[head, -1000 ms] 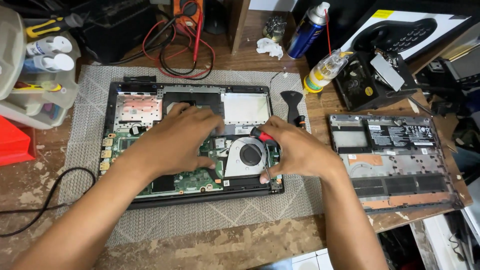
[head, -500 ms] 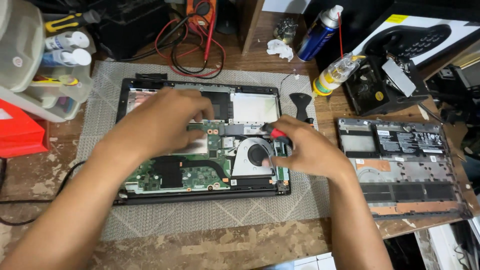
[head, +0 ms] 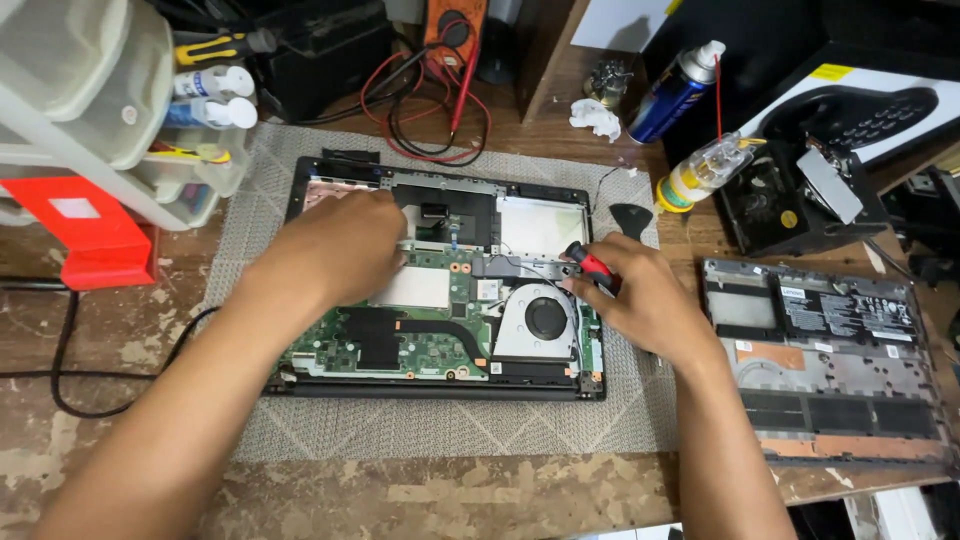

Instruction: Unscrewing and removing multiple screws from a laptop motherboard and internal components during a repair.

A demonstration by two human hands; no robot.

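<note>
- The board (head: 420, 345) is showing green, with a black patch in its middle.
- The laptop (head: 440, 390) rim is looking black.
- The fan (head: 545, 318) is showing black within a silver housing.
- The screwdriver (head: 592, 264) handle is showing red and black.
- The mat (head: 440, 430) is showing grey with a pale diamond weave.
- The can (head: 675, 95) is showing blue, with a white cap and a red straw.
- The bottle (head: 700, 172) is showing clear with a yellow band.
- The bin (head: 85, 225) is glowing red.
- The cover (head: 830, 360) is showing dark grey with copper strips.
- The leads (head: 440, 115) are running red and black.
</note>
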